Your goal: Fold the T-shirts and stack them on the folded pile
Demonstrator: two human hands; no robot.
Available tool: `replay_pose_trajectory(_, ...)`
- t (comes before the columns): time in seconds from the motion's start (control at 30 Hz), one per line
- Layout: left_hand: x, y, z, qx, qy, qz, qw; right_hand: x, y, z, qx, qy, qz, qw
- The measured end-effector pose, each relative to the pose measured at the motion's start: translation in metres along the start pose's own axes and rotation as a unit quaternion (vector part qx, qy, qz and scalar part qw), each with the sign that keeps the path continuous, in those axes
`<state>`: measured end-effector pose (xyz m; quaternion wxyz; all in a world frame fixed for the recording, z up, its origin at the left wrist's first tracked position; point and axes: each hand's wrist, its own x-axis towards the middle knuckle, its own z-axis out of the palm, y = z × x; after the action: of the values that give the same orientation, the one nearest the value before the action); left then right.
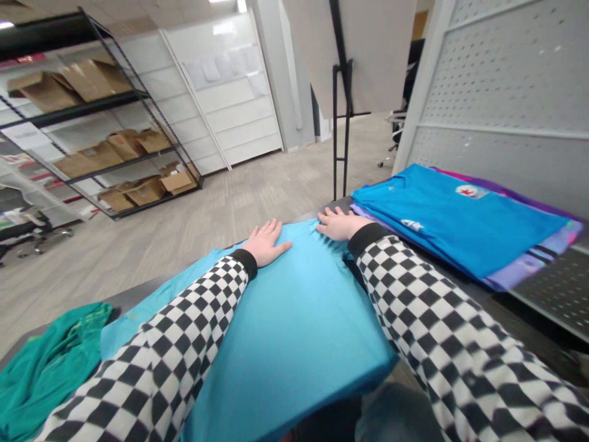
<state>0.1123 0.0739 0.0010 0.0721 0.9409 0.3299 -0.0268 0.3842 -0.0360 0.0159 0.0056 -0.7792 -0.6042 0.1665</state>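
A light blue garment (294, 319) lies spread flat over the dark table (501, 313) in front of me. My left hand (264, 242) rests flat on its far edge, fingers stretched out and holding nothing. My right hand (338, 224) lies palm down at the garment's far right corner, fingers spread, where the cloth is bunched into small wrinkles. Both arms wear black-and-white checkered sleeves.
A stack of folded shirts (460, 224), bright blue on top with purple beneath, sits at the right against a white pegboard panel (506, 92). A crumpled green garment (46, 362) lies at the left. Metal shelving with cardboard boxes (101, 147) and a black stand (343, 123) are beyond the table.
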Motion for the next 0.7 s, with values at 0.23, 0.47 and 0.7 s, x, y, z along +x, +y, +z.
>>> replay_pose_trajectory(0.23,-0.001,0.012,-0.011,0.059,0.02,-0.006,0.998,0.0,-0.002,0.005,-0.005,0.005,0.019,1.0)
replay_pose_trajectory(0.47,-0.144,0.048,-0.039,-0.038,0.058,0.01,0.998,0.003,0.001,0.007,0.007,0.019,0.0,1.0)
replay_pose_trajectory(0.7,-0.39,0.021,0.008,-0.177,0.335,-0.313,0.871,0.019,0.009,0.019,0.066,0.071,-0.023,0.995)
